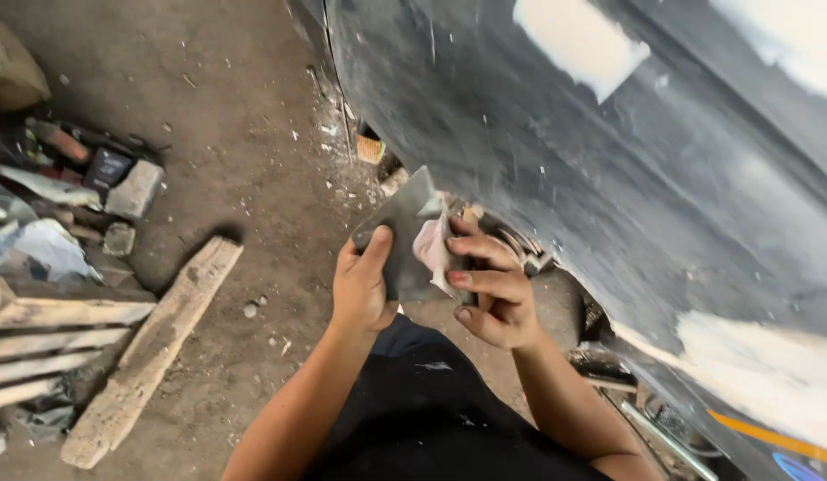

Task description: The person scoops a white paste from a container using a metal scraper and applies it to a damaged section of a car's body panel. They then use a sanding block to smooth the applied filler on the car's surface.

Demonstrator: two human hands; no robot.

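Sandpaper sheet (405, 236), grey and partly folded, sits between my two hands just in front of the dark car body panel (609, 160). My left hand (360, 285) is closed on its lower left edge, thumb across the face. My right hand (489, 294) pinches the folded right edge. Long axis runs up toward the panel; both hands are equally close.

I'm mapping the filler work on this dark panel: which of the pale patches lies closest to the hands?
The low patch at the right, beside the right hand. The other two patches sit along the top edge, far above both hands.
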